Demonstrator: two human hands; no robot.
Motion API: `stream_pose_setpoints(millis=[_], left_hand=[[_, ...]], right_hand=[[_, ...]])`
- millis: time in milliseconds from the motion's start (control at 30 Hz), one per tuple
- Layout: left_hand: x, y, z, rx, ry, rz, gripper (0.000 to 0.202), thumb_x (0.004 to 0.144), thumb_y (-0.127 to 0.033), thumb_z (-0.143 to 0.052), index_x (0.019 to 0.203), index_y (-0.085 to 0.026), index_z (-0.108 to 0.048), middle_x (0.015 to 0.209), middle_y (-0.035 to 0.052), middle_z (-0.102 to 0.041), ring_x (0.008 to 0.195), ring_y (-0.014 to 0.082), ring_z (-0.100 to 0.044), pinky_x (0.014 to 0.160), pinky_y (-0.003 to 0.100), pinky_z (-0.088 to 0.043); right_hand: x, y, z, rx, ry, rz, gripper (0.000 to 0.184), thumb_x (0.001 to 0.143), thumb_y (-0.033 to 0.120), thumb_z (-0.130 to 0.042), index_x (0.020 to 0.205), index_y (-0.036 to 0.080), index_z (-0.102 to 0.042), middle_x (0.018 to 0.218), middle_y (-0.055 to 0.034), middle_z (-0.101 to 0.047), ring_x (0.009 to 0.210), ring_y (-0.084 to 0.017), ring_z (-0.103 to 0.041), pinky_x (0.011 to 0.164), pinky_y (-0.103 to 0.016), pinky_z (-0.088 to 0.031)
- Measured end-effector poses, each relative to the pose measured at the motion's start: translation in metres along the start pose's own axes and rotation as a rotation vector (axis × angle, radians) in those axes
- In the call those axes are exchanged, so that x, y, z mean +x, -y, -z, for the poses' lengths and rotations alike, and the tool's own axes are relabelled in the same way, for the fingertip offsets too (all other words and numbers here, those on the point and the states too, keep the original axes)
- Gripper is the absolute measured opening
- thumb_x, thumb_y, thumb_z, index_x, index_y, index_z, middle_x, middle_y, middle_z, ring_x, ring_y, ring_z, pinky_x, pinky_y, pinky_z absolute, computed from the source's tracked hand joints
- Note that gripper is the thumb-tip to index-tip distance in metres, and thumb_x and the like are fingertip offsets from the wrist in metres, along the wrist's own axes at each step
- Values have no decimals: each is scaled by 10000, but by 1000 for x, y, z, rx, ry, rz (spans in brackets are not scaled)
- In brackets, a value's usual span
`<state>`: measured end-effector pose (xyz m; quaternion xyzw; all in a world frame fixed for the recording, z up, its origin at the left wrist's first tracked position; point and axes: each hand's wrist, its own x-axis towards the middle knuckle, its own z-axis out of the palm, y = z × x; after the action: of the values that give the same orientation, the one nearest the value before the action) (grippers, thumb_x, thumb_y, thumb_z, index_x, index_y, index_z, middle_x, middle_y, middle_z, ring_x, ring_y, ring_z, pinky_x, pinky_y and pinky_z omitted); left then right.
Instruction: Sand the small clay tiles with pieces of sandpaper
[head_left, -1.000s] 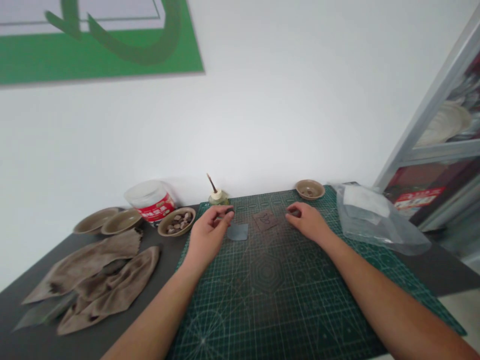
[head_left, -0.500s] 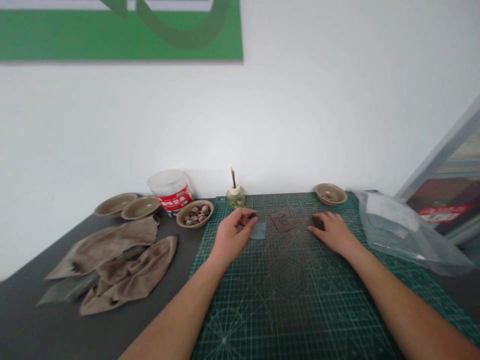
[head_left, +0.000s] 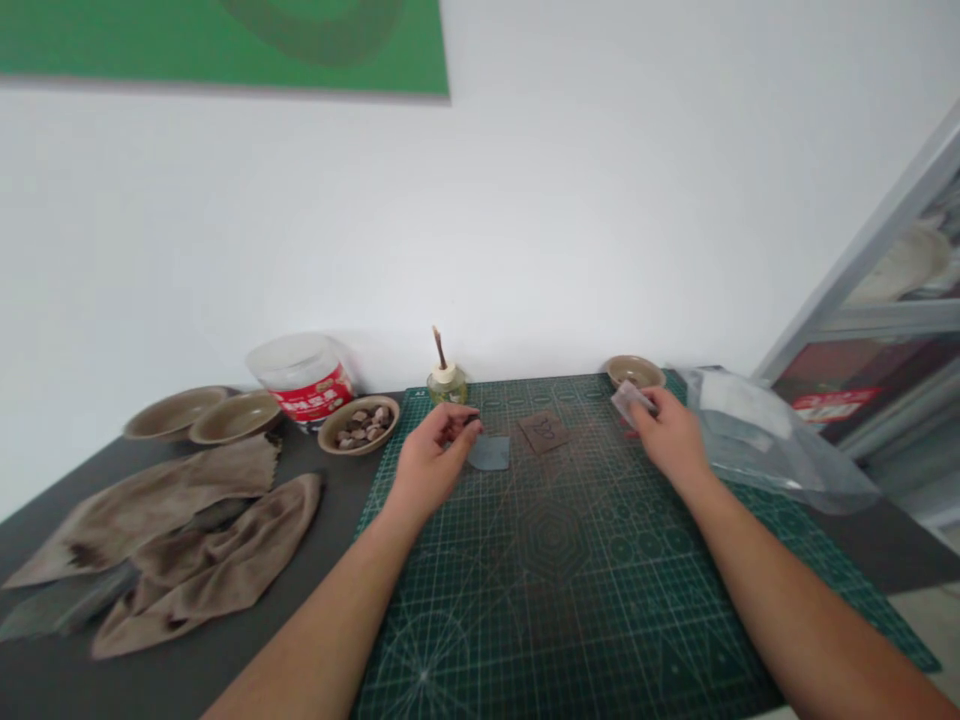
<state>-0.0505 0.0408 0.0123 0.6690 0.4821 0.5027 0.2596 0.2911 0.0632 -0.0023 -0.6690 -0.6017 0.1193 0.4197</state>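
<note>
Pinched between the thumb and fingers of my left hand is a small dark stone, partly covered by the fingertips. Just right of that hand, a blue-grey square sheet lies on the green cutting mat. Farther right lies a brown square of sandpaper with handwritten numbers. My right hand is closed on another small square of sandpaper, its pale side showing. That hand is raised over the mat, in front of a small brown bowl.
On the left stand a bowl of stones, a red-labelled plastic tub, two more bowls and crumpled brown cloths. A small glass bottle stands by the wall. A clear plastic bag lies at right.
My right hand has lifted the sandpaper off the mat and tipped it, so its pale side now shows. My left hand still holds the stone. The view has shifted to the right.
</note>
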Motion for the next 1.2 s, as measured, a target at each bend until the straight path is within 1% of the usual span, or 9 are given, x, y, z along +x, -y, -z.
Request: stream_pose_setpoints(millis=[100,233,433,533,600,767,867,1067,1200], left_hand=[[0,-1,0,-9,-1,6,269,877,-360,-610,1083,-188,-633,875,32,-685,755,164,-629,709,283,-502],[0,-2,-1,-5,5,13,261,868,-359,-618,1062,-186,-644,846,25,-681,743,163,-629,697,278,-501],[3,1,-3,-64,22,47,263,851,-344,-641,1059,-182,-643,835,26,-686,742,164,-639,690,280,-504],[4,2,-6,-203,77,74,260,846,-311,-651,1061,-178,-591,890,47,-717,783,170,-661,700,284,-505],[3,1,-9,-307,95,91,225,836,-292,-661,1000,-184,-549,921,54,-729,798,171,-670,704,283,-504],[-2,-3,-13,-163,115,90,189,823,-311,-680,935,-184,-595,752,-3,-647,693,146,-619,643,250,-475],[-5,-7,-14,-108,115,60,168,831,-312,-668,928,-191,-601,713,-20,-612,663,134,-589,619,235,-459],[-10,-14,-19,-12,172,44,131,829,-286,-651,913,-190,-621,726,-21,-623,672,131,-592,629,230,-458],[-11,-16,-21,29,148,41,54,784,-209,-646,814,-182,-610,698,-31,-618,655,126,-578,626,223,-450]], right_hand=[[1,-3,-1,172,43,-54,299,862,414,-526,1047,202,-628,867,-64,-739,688,-213,-677,583,-290,-495],[2,-8,-4,-21,120,-22,165,738,367,-669,790,211,-651,709,-27,-697,678,-218,-647,619,-303,-482],[5,-18,-16,466,193,-240,205,771,368,-653,877,198,-608,810,-67,-725,711,-222,-700,615,-315,-553],[3,-11,-20,534,188,-234,219,766,373,-668,858,198,-575,835,-71,-724,747,-228,-717,653,-330,-577],[-2,5,-22,653,186,-207,237,752,379,-694,827,197,-561,867,-69,-720,798,-230,-719,714,-339,-580],[-26,74,-34,816,385,-64,183,772,329,-683,775,194,-559,983,-81,-717,864,-213,-688,774,-332,-554],[-42,105,-49,754,439,48,145,850,304,-598,957,207,-581,1040,-74,-711,874,-199,-686,764,-333,-554],[-65,111,-74,354,269,532,375,910,138,-473,1259,244,-560,1222,-74,-677,1104,-200,-651,978,-365,-503],[-70,108,-77,177,229,784,471,910,86,-439,1367,170,-520,1365,-111,-599,1239,-205,-579,1075,-390,-461]])
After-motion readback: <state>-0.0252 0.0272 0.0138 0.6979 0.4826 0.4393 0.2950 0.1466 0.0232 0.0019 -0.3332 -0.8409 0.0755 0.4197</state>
